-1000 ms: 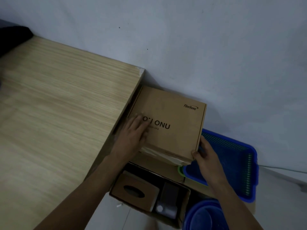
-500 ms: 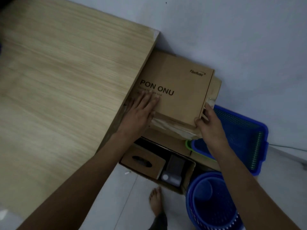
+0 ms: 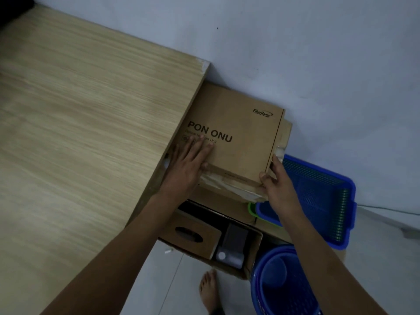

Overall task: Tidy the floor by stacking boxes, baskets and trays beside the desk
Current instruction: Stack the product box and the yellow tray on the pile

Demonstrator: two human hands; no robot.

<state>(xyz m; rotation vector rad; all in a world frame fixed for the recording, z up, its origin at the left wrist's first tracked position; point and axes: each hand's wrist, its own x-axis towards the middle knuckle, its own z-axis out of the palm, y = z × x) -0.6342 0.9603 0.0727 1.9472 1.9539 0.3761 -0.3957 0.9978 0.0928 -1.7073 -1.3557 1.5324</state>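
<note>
A flat brown cardboard box printed "PON ONU" lies on top of a larger cardboard box, tight against the desk side and near the wall. My left hand rests flat on its near left part, fingers spread. My right hand grips the box's near right corner, thumb on top and fingers down the side. A blue mesh tray sits to the right, nested over a green one whose rim shows.
Below the stack stands an open carton holding a wooden tissue box and a grey device. A round blue basket stands on the tiled floor at the bottom right. My bare foot is beside it. A cable runs along the wall.
The box has settled onto the stack beside the desk and slid toward the wall. My left hand has drawn back from the printed text toward the near edge; my right hand stays at the corner.
</note>
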